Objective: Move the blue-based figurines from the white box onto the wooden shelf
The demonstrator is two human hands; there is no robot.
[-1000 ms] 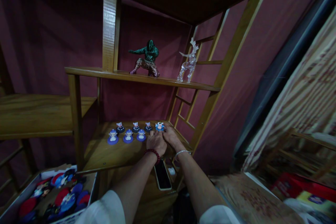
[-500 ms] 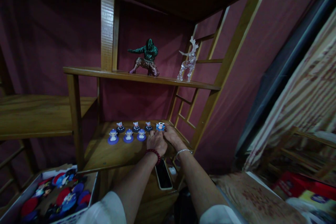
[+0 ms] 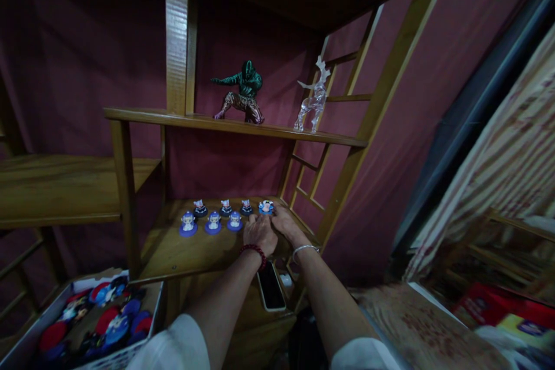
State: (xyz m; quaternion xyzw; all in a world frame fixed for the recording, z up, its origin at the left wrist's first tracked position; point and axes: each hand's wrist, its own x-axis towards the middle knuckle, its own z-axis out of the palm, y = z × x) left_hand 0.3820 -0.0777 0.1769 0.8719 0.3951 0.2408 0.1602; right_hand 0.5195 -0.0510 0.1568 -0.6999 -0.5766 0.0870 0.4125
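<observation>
A small blue-and-white figurine [image 3: 266, 207] stands upright at the right end of the back row on the lower shelf [image 3: 167, 251]. My left hand [image 3: 260, 235], with a red bead bracelet at its wrist, is closed against the figurine's front, its fingertips partly hidden. From the right side, my right hand [image 3: 286, 224] grips the same figurine; a silver bangle circles that wrist. Left of my hands are three dark-based figurines [image 3: 225, 207] in the back row. In front of those sit three purple-based figurines [image 3: 213, 223].
A white box [image 3: 145, 332] of jumbled figurines is at the lower left. Below my hands lie a phone [image 3: 271, 287] and a small white case [image 3: 285, 280]. The upper shelf holds a green-and-bronze crouching statue [image 3: 246, 91] and a clear deer ornament [image 3: 314, 101]. Wooden lattice [image 3: 310, 192] borders the right side.
Both hands stay at the blue-and-white figurine with almost no movement. The camera view has shifted slightly; the figurines keep their arrangement.
</observation>
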